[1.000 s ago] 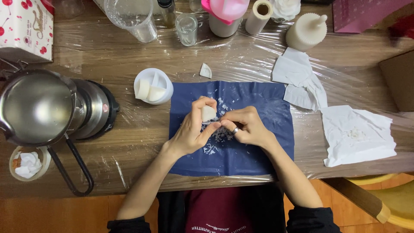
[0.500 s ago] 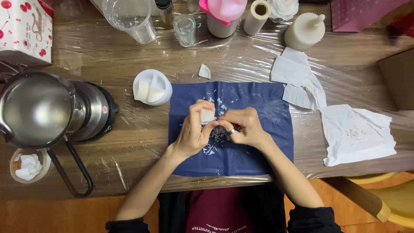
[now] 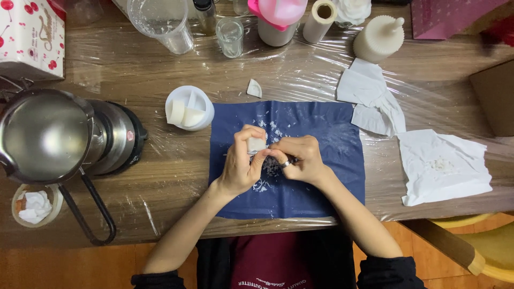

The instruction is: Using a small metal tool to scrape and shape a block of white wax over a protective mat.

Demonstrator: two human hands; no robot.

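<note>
My left hand (image 3: 241, 163) grips a small white wax chunk (image 3: 256, 144) over a dark blue cloth (image 3: 326, 176) spread on the plastic-covered table. My right hand (image 3: 300, 159), with a ring on one finger, meets the left at the chunk, fingers pinched against its lower edge. White crumbs (image 3: 266, 170) lie scattered on the cloth under and above the hands. Whether the right hand holds a tool is hidden by the fingers.
A white bowl (image 3: 189, 108) with wax pieces sits left of the cloth, a loose wax shard (image 3: 254, 88) above it. A steel pot (image 3: 45, 134) on a heater stands at far left. White tissues (image 3: 444, 166) lie right. Cups, a roll and a white candle (image 3: 379, 37) line the back.
Both hands stay together over the cloth, shifting only slightly; the fingers work at the white chunk. Nothing else on the table has moved.
</note>
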